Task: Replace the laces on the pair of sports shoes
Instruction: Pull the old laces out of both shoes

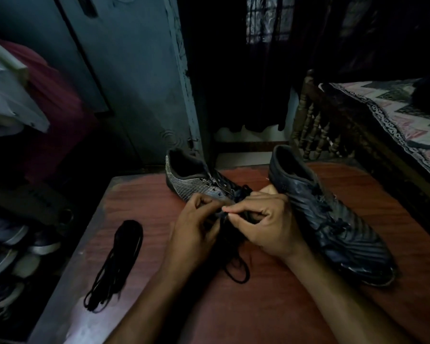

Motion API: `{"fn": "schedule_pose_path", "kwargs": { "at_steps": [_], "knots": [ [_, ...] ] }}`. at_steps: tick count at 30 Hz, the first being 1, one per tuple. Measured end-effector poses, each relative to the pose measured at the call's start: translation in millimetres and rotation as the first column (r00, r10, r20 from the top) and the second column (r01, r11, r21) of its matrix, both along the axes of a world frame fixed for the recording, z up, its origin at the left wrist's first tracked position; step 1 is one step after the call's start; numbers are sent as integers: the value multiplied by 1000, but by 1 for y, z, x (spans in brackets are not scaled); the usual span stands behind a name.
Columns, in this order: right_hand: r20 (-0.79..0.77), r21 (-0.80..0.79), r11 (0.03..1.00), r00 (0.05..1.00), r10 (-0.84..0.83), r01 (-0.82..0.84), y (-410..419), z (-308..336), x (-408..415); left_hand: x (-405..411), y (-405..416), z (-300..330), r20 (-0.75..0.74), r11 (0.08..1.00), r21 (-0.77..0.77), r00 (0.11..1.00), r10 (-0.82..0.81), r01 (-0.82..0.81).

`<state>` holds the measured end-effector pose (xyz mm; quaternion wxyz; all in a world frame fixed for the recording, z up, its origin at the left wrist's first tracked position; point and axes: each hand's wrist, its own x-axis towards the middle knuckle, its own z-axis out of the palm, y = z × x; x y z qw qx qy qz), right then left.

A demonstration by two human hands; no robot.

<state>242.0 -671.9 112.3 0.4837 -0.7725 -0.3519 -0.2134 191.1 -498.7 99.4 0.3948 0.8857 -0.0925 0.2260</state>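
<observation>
- The counter [271, 306] is a reddish wood-grain top, worn pale along its left edge, and it carries both shoes, the spare lace and both forearms
- A bed [392, 115] with a patterned pink and dark cover and a turned wooden rail stands to the right, beyond the counter
- A blue-grey door [134, 83] rises behind the counter on the left, with red cloth [60, 108] hanging further left
- More footwear is piled on a low rack [8, 254] at the far left, too dark to tell apart
- The right shoe [333, 219], dark with a ribbed upper, lies on the counter's right side with its toe towards the camera and its laces threaded
- The left shoe [196, 182], dark with silver striped sides, stands near the counter's middle, heel away from the camera; its front is hidden behind the hands
- The right hand [266, 227] has its fingers curled, with thumb and forefinger pinching a dark lace just over the left shoe's front
- The left hand [196, 227] is curled too, its fingertips meeting the right hand's at the same lace; exactly how it grips is hard to see in the dim light
- A bundle of black lace [119, 264] lies loose on the counter's left part, well apart from the shoes
- A loop of the held lace [236, 271] trails onto the counter between the wrists
</observation>
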Motion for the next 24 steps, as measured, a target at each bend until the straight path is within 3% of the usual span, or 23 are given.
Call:
{"fn": "schedule_pose_path", "kwargs": {
  "at_steps": [4,7,11,15,20,22,24],
  "knots": [
    [76,18,999,996,46,-48,6,1,-7,1,2,0,17,998,-24,998,58,-58],
    [81,8,1000,997,-14,14,4,2,-5,0,0,0,14,997,-47,998,58,-57],
    [32,-75,989,992,-125,127,2,-2,1,-2,1,3,-110,951,-308,993,-53,17],
    [49,-144,974,985,-167,173,6,-8,6,-1,4,7,-96,836,-541,981,-167,89],
    [-30,-160,983,995,-94,88,7,-10,5,0,8,2,-74,820,-549,968,-240,161],
    [-119,-129,990,991,-66,50,4,-8,5,0,9,1,-106,818,-554,961,-256,157],
    [-246,-47,995,966,73,-87,-1,-4,7,-1,8,1,-143,842,-524,961,-236,129]
  ]
}}
